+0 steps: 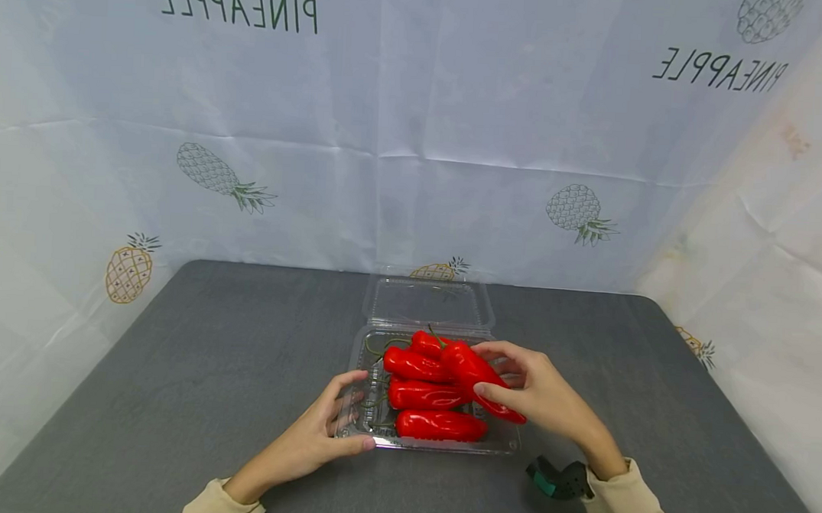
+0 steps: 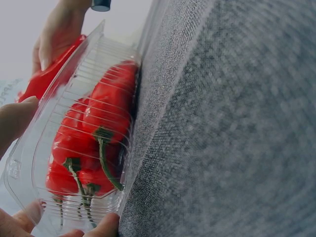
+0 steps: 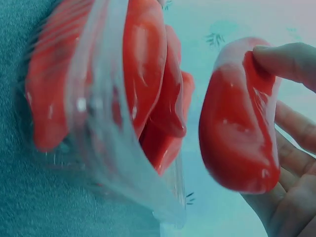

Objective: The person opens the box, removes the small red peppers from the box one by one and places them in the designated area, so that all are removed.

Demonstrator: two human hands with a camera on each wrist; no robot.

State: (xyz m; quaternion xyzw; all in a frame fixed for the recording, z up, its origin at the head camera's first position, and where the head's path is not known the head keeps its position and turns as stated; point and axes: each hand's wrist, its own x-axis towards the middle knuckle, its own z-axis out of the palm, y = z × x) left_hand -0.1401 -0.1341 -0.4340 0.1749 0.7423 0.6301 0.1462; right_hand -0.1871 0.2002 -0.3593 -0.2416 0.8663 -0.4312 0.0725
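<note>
My right hand (image 1: pixel 550 393) pinches a glossy red pepper (image 1: pixel 466 367) between thumb and fingers, tilted above the right side of a clear plastic clamshell container (image 1: pixel 444 446). In the right wrist view this pepper (image 3: pixel 237 133) shows apart from the container wall. Several more red peppers (image 1: pixel 425 395) with green stems lie in rows inside, stems toward the left. My left hand (image 1: pixel 314 432) holds the container's left side, thumb near its front left corner. Through the ribbed wall in the left wrist view, pepper stems (image 2: pixel 106 160) hang near the left fingers.
Behind the base, the container's clear lid (image 1: pixel 429 303) lies folded back toward the far edge of the grey table (image 1: pixel 242 341). A white curtain (image 1: pixel 399 210) with pineapple prints hangs behind and at both sides. A dark wrist strap (image 1: pixel 558 479) is by the right sleeve.
</note>
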